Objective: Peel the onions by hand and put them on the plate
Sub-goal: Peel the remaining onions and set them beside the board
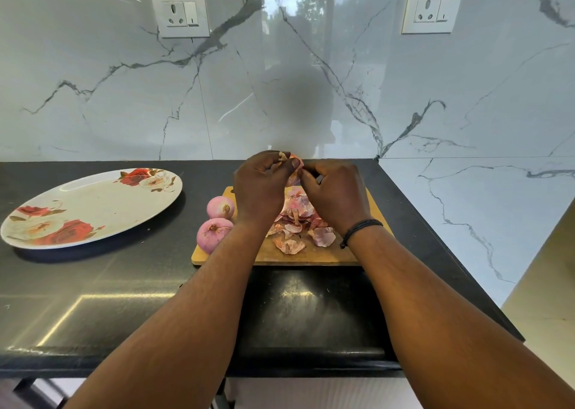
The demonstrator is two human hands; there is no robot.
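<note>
Head view | both hands' fingers grasp pink onion, papery skin partly loose

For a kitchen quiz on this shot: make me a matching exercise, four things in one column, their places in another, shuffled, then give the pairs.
Things:
1. Floral plate
2. Onion being peeled
3. Loose onion skins
4. Two waiting onions

Places:
A. Heaped on the wooden cutting board
B. Held between the left hand and right hand
C. At the board's left edge
D. On the black counter, far left

Pairs: 1-D, 2-B, 3-A, 4-C
</note>
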